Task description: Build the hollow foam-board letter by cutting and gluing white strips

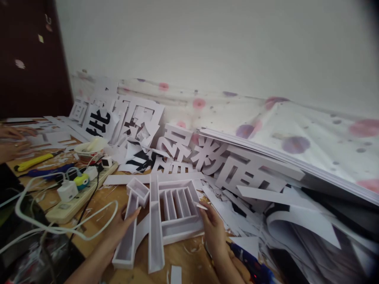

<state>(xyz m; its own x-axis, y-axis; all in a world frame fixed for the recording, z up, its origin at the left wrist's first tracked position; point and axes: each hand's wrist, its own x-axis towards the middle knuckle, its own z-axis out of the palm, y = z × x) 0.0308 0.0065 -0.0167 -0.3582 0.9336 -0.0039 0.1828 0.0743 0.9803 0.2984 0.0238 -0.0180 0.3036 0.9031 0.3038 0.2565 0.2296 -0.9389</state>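
A white foam-board hollow character shape [166, 213] lies on the wooden table [189, 260] in front of me. My left hand [120, 227] rests flat against its left channel, fingers stretched out. My right hand [211, 227] presses the shape's right edge, and its fingertips pinch a small white strip [200, 205]. A blue hot-glue gun [251, 264] lies just under my right wrist.
Finished white characters [213, 157] lean against the covered wall. White sheets and offcuts [296, 221] pile up on the right. A power strip [74, 201] with plugs and white cables, a yellow utility knife [34, 161] and a bowl [87, 150] sit left. Another person's hands [12, 140] show at far left.
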